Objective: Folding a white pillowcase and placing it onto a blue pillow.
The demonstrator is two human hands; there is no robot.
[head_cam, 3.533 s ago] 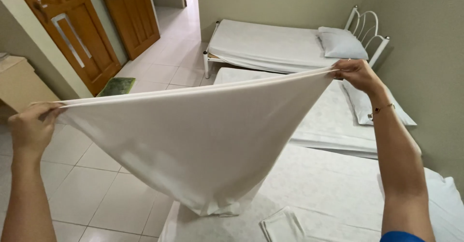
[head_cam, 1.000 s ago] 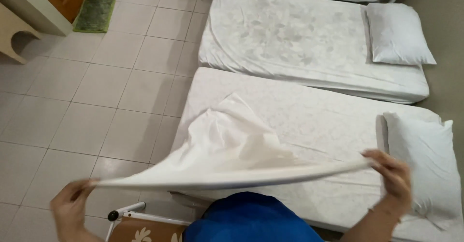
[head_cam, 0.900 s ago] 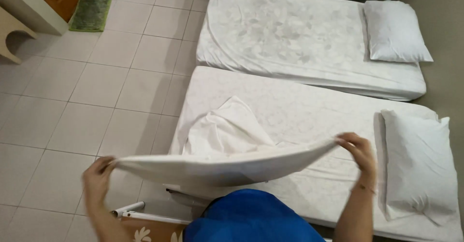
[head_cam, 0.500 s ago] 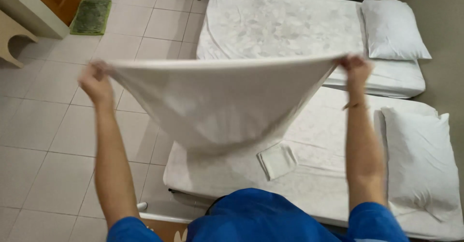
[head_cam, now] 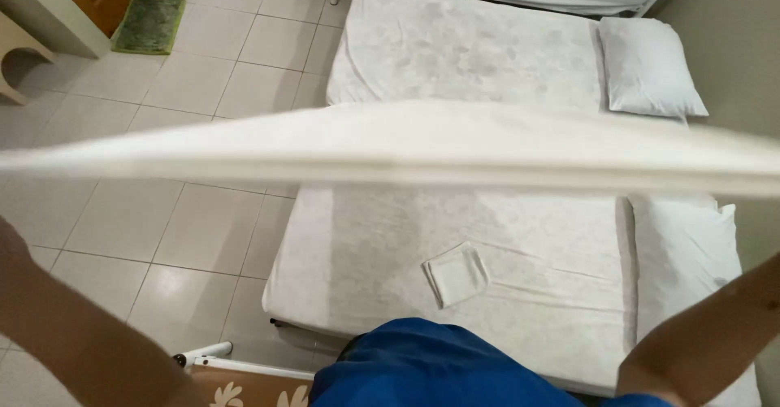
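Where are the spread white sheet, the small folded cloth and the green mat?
white sheet (head_cam: 390,149): head view, middle of its stretched edge.
folded cloth (head_cam: 455,273): head view, its centre, on the near bed.
green mat (head_cam: 149,23): head view, its centre, on the floor.

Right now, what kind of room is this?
Probably a bedroom, maybe in a guesthouse or dormitory. Single beds stand side by side: a near mattress and a far mattress, each with a white pillow. A white sheet is stretched out above them, over a tiled floor.

Sheet stretched above near bed; folded cloth on it, pillow right; mat far left
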